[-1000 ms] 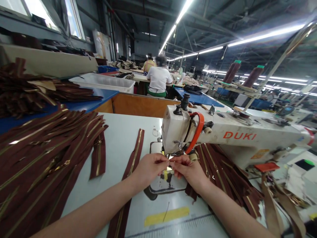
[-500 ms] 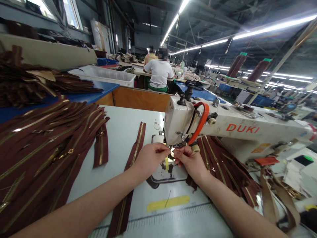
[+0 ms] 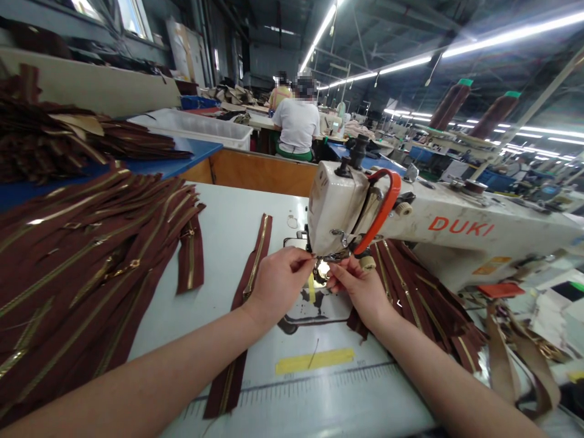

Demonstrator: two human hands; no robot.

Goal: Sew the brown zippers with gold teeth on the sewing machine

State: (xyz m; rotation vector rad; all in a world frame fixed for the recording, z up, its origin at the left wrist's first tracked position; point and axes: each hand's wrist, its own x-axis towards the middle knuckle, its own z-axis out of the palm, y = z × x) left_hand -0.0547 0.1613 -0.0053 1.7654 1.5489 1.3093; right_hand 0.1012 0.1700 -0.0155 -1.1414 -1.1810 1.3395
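My left hand (image 3: 283,277) is at the needle area of a white sewing machine (image 3: 335,210), thumb and forefinger pinched just left of the needle. My right hand (image 3: 365,291) pinches on the other side, close to the presser foot, with a small lit gap between the two sets of fingertips. Anything within either pinch is too small to make out. Under my left wrist, a brown zipper (image 3: 230,380) with gold teeth lies lengthwise on the pale worktable (image 3: 182,340). Part of the metal needle plate (image 3: 314,309) shows below my fingers.
A heap of brown zippers (image 3: 114,261) covers the table's left side. More zippers (image 3: 420,298) lie under the machine arm. Yellow tape (image 3: 314,361) and a printed ruler run along the front. Beyond are a white bin (image 3: 196,131) and a seated person in a white shirt (image 3: 296,125).
My fingertips, almost touching before, are now slightly farther apart beside the needle. The camera view has shifted a little, so the machine sits higher and farther right.
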